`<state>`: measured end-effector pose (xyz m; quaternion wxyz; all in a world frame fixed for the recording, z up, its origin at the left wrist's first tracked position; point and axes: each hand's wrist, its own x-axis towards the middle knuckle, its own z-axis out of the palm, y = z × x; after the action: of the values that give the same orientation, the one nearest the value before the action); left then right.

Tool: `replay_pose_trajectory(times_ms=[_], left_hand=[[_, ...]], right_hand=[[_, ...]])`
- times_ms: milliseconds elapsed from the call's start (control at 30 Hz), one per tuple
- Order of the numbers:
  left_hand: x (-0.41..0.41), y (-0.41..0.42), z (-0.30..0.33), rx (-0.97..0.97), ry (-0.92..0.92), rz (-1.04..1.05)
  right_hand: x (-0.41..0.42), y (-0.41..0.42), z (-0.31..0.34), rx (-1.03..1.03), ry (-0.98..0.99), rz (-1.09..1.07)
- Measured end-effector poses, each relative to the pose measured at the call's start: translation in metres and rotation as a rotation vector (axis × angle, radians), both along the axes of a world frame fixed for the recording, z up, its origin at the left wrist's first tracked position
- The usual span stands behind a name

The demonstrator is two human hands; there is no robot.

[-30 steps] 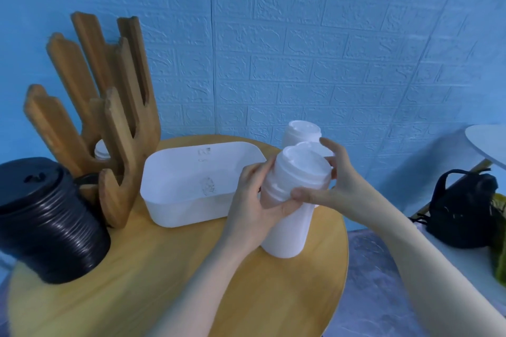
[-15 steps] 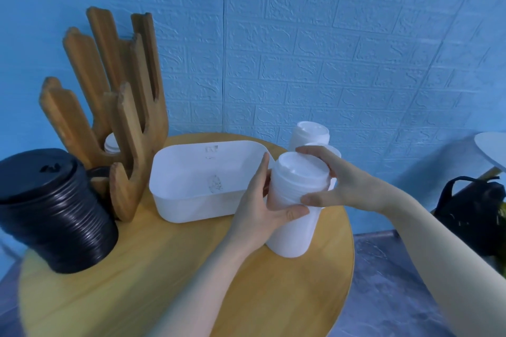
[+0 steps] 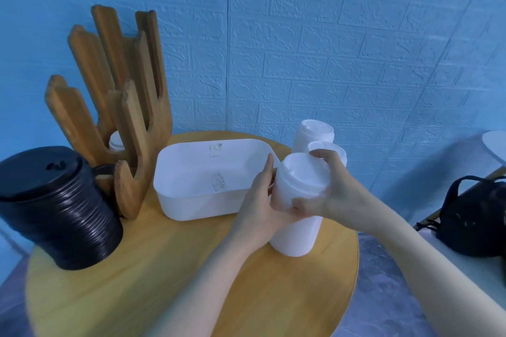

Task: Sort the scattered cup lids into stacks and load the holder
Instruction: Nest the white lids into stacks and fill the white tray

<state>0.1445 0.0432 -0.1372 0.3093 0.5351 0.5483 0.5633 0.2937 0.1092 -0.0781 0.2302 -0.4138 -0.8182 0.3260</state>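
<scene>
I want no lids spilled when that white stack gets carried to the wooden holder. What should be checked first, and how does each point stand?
1. Left hand grips the front white lid stack: ok.
2. Right hand holds its top section: ok.
3. Stack straight: not ok, the top section tilts against the lower part.
4. Base resting on the round table: ok.
5. Wooden holder slots free: cannot tell, a white lid stack already sits low inside.
6. Path past the white bin: ok, if lifted over it.

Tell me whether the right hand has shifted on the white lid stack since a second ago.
Yes. The right hand has slid down the nearest white lid stack, its fingers now over the top rim, judged against the white bin.
</scene>
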Motion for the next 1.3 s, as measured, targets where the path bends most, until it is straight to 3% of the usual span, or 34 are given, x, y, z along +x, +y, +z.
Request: replay_pose_trajectory(times_ms=[233,467,600,1000,1300], left_hand=[[-0.008,0.001,0.001,0.011,0.063,-0.013],[-0.006,-0.006,0.006,-0.003,-0.007,-0.086],[-0.003,-0.009,0.014,-0.01,-0.111,-0.016],[0.003,-0.017,0.034,-0.153,-0.146,-0.081],[0.008,-0.023,0.029,-0.094,-0.314,-0.013]], right_hand=[[0.016,0.002,-0.002,-0.228,0.167,0.19],[0.022,-0.006,-0.017,-0.265,0.366,0.148],[0.023,-0.009,-0.025,-0.331,0.474,0.084],[0.013,-0.024,-0.027,-0.524,0.548,0.005],[0.014,-0.032,-0.025,-0.524,0.596,-0.007]])
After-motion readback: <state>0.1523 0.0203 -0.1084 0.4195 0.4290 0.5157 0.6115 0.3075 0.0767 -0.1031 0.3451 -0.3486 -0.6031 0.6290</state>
